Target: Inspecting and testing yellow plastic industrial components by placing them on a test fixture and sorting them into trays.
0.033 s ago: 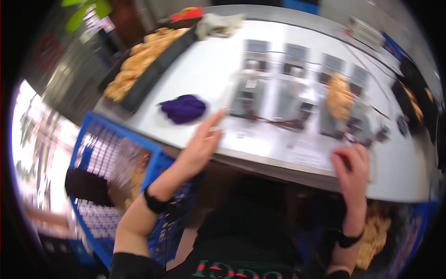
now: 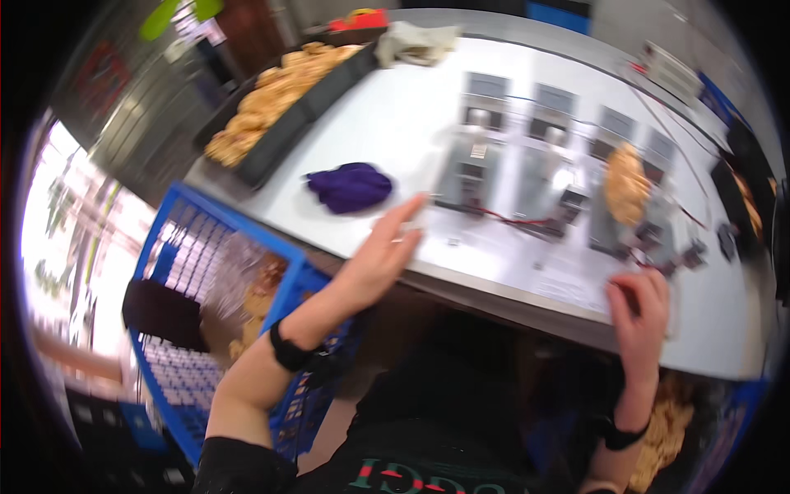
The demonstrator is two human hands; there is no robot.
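My left hand (image 2: 383, 255), fingers stretched out, hovers at the table's front edge, right of a crumpled purple cloth-like bundle (image 2: 350, 188); it holds nothing. Farther right, my right hand (image 2: 642, 309) is at the front edge with thumb and forefinger curled together; anything between them is too small to make out. Beyond it, a tan, lumpy bundle (image 2: 627, 185) lies on one of several grey plate-like devices (image 2: 469, 177) that stand in a row. Red wires (image 2: 514, 221) and small dark blocks (image 2: 568, 210) sit in front of the plates.
A long black tray (image 2: 309, 111) full of tan bundles stands at the back left, with a pale cloth (image 2: 417, 41) beside it. Left of me is a blue basket (image 2: 226, 214) with plastic bags and tan material. A white box-shaped unit (image 2: 668, 72) stands at the back right.
The whole scene has shifted to the right in the picture as my head turned. My hands and the table's things stay in nearly the same places relative to each other.
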